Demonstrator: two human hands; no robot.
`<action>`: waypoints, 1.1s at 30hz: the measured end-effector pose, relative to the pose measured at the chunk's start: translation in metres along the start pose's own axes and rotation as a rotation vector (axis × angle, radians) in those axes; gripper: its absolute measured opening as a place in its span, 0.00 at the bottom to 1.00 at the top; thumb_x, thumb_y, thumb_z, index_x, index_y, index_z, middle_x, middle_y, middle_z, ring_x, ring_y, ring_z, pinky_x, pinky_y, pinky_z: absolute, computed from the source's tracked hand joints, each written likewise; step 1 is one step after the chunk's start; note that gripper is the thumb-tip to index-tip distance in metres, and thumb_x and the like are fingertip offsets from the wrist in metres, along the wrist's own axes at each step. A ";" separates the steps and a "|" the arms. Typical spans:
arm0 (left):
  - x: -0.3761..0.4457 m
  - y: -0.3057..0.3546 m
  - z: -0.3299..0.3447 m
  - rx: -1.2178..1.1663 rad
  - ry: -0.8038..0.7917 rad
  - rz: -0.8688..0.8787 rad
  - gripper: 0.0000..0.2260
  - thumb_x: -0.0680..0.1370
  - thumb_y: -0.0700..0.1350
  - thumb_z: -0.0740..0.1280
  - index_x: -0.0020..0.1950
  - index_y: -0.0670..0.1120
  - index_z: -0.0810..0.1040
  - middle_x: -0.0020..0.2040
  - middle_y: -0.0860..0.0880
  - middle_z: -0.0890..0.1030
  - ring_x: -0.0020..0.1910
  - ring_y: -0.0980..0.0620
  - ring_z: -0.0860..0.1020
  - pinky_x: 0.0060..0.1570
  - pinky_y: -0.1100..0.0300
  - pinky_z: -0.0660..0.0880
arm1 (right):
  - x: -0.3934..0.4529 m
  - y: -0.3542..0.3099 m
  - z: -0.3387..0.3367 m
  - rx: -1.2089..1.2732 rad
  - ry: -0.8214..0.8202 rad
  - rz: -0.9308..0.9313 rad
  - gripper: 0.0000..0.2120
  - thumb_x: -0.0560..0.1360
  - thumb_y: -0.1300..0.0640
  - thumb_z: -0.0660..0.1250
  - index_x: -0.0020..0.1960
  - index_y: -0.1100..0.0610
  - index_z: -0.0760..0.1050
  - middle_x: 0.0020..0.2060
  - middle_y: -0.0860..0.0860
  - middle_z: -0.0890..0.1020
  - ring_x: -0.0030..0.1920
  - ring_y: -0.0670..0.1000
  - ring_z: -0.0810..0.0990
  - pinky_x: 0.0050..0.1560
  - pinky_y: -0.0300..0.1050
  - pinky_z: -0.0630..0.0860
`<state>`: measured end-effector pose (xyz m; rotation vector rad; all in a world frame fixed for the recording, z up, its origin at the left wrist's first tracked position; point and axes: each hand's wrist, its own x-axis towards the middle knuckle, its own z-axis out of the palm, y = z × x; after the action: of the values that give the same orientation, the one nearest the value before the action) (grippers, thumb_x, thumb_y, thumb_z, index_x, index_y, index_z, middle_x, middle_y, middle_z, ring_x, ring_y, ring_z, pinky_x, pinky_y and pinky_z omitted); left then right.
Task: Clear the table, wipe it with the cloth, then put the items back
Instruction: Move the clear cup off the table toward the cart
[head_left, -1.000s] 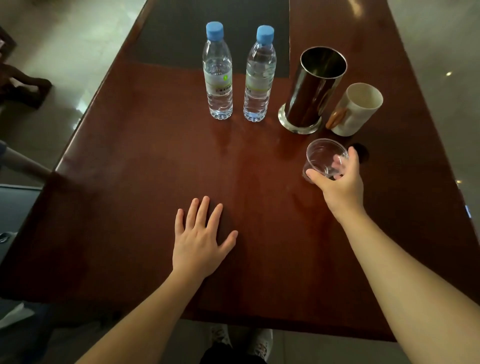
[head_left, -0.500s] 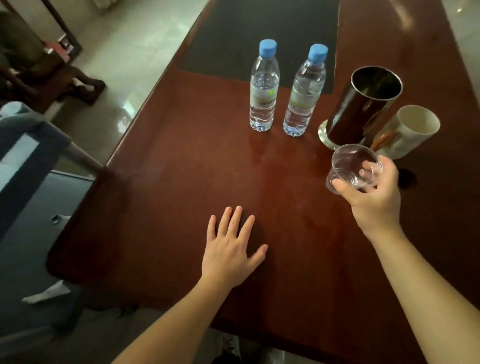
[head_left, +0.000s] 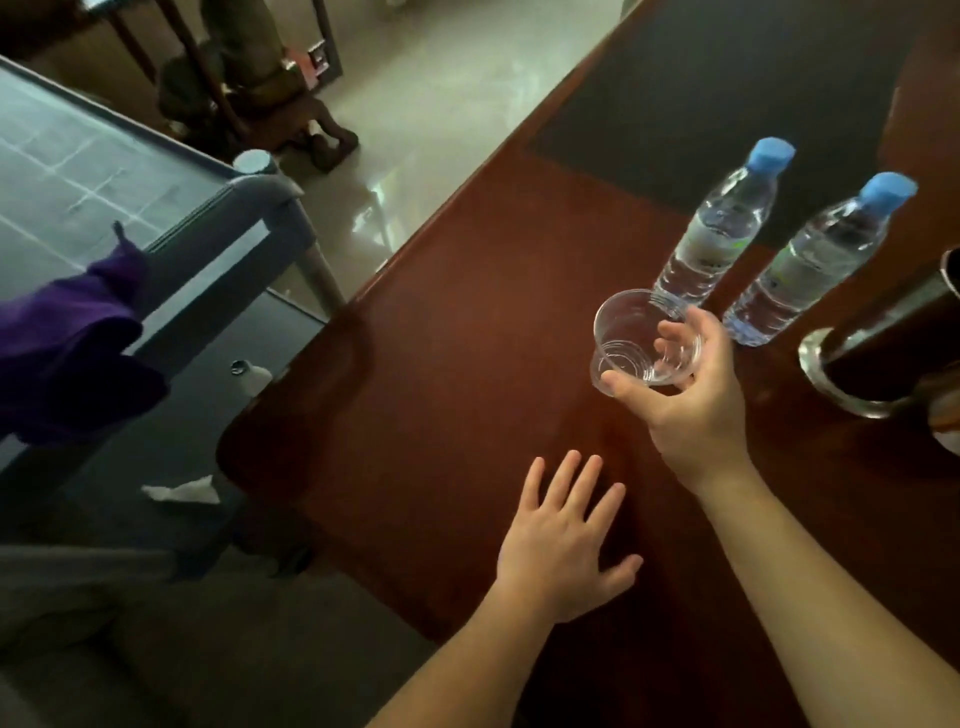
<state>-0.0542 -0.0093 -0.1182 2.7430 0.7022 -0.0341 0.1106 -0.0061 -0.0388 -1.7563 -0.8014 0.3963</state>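
Note:
My right hand (head_left: 691, 395) grips a clear plastic cup (head_left: 631, 338) and holds it above the dark red wooden table (head_left: 441, 364), tilted toward me. My left hand (head_left: 563, 540) lies flat on the table near its front edge, fingers spread, holding nothing. Two water bottles with blue caps stand behind the cup, the left bottle (head_left: 717, 228) and the right bottle (head_left: 810, 265). A shiny metal cylinder (head_left: 878, 332) is cut off at the right edge. A purple cloth (head_left: 67, 353) hangs over the rail of a grey cart at the left.
The grey cart (head_left: 218, 244) stands close to the table's left corner, with a lower shelf holding a white crumpled paper (head_left: 182, 491). A dark mat (head_left: 701, 104) covers the far part of the table. Wooden furniture legs (head_left: 270, 104) stand on the pale floor beyond.
The view has swung left, bringing the cart and purple cloth into sight. My right hand has lifted the cup and carried it leftward, in front of the bottles. The left hand stays flat.

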 end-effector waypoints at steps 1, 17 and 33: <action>0.000 0.000 0.001 -0.013 -0.004 0.002 0.33 0.77 0.68 0.50 0.78 0.53 0.57 0.80 0.46 0.53 0.79 0.45 0.44 0.74 0.41 0.38 | 0.003 -0.002 0.013 -0.001 -0.025 -0.009 0.43 0.60 0.42 0.78 0.70 0.43 0.63 0.59 0.40 0.75 0.63 0.41 0.75 0.66 0.51 0.73; 0.001 -0.003 0.001 -0.130 -0.061 0.031 0.37 0.79 0.65 0.53 0.80 0.50 0.41 0.81 0.48 0.45 0.78 0.46 0.36 0.71 0.41 0.30 | 0.021 -0.001 0.132 -0.086 -0.309 -0.027 0.46 0.62 0.46 0.80 0.73 0.49 0.61 0.63 0.45 0.76 0.63 0.44 0.74 0.63 0.41 0.70; 0.000 -0.001 0.004 -0.143 0.004 0.040 0.36 0.77 0.65 0.54 0.80 0.51 0.48 0.80 0.46 0.52 0.79 0.45 0.43 0.72 0.40 0.33 | 0.014 -0.004 0.101 -0.180 -0.382 0.066 0.46 0.66 0.55 0.75 0.78 0.51 0.56 0.70 0.46 0.69 0.68 0.47 0.71 0.68 0.44 0.69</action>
<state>-0.0549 -0.0098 -0.1219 2.6205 0.6254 0.0296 0.0565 0.0761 -0.0669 -1.9054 -1.0770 0.7387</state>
